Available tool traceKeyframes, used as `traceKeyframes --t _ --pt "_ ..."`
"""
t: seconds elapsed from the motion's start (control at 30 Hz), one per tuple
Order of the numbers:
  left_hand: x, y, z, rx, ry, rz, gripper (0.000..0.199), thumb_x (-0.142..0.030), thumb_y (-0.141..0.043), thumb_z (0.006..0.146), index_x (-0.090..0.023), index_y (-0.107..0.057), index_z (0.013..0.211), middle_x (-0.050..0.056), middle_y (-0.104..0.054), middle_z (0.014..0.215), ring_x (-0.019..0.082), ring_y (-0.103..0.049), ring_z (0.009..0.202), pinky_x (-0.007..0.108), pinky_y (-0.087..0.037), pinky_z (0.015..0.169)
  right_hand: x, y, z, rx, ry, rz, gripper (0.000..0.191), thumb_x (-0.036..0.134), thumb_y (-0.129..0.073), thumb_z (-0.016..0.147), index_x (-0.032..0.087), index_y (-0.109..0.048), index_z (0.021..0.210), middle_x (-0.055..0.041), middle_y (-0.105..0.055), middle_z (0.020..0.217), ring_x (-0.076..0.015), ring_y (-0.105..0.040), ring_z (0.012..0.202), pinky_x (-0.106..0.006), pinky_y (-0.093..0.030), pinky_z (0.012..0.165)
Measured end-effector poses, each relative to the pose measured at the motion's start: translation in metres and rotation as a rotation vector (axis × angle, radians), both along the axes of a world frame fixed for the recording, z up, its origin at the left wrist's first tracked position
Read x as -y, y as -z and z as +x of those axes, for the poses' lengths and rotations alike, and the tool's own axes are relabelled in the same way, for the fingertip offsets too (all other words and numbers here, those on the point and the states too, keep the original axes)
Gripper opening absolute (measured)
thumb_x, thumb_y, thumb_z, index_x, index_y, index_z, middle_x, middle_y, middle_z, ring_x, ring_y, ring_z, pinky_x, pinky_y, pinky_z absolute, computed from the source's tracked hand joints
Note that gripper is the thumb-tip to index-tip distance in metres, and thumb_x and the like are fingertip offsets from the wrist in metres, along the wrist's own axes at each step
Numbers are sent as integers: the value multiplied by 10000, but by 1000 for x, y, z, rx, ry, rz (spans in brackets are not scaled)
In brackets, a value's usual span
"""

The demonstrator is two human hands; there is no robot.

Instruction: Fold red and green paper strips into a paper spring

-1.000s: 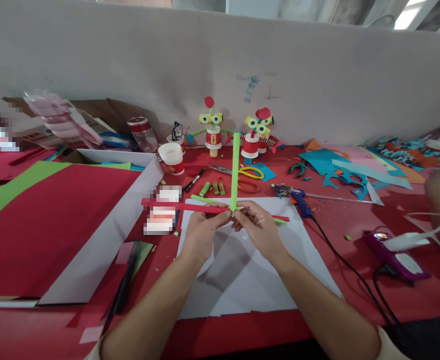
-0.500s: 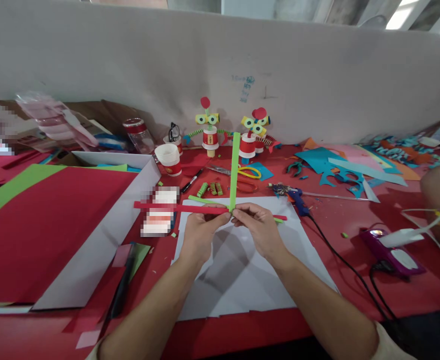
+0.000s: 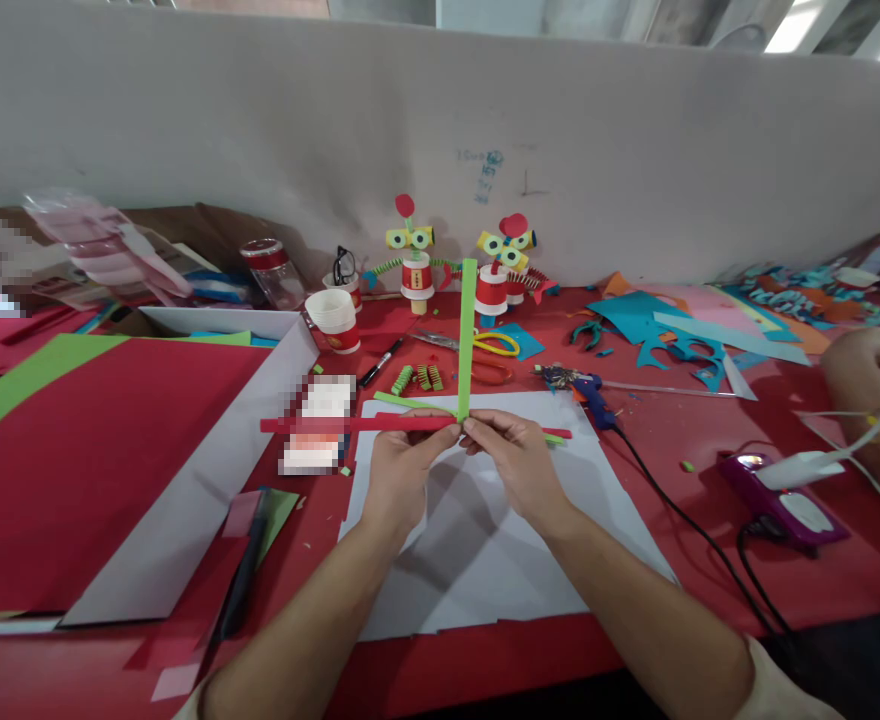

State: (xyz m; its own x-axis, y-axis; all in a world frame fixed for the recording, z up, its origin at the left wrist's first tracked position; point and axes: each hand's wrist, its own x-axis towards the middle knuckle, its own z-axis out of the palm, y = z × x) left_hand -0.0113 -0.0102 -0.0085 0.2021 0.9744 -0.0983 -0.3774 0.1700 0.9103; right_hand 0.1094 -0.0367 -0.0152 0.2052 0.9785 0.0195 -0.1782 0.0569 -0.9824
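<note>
1. Left hand (image 3: 397, 475): thumb and fingers clamped on the red strip (image 3: 320, 425), close to its meeting with the green strip (image 3: 467, 330).
2. Right hand (image 3: 513, 462): thumb and fingertips pinched together at the green strip's foot, just beside the left thumb.
3. Strips sit above the far part of the white paper (image 3: 485, 570); green upright, red reaching left. Red end past right hand: same strip or another, cannot tell.
4. Judgement: pinch right at the crossing, edges square, crease pressed flat; loose fingers would likely let the strips skew.
</note>
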Motion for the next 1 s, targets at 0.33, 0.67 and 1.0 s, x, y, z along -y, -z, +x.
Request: traceKeyframes --t 0.33,0.67,1.0 --pt "0 2 0 -18 -8 -13 88 -200 -744 624 -135 -701 666 32 -684 677 156 -610 677 295 -485 697 -2 2 -3 -44 -18 -14 130 301 -679 733 184 -714 778 2 -638 675 -112 -549 635 -251 -454 628" --pt "-7 9 -2 156 17 -197 146 -144 -805 498 -147 -708 606 10 -684 633 115 -616 636 249 -519 688 -3 -1 -2 -139 -3 -60 148 312 -687 705 169 -661 735 35 -548 534 -83 -450 506 -226 -334 487" --pt "-8 9 2 157 -14 -332 217 -112 -819 447 -119 -660 594 10 -651 615 101 -591 611 213 -494 629 -4 6 -4 -114 -12 -32 134 301 -666 729 172 -634 712 35 -552 562 -79 -459 509 -220 -354 494"
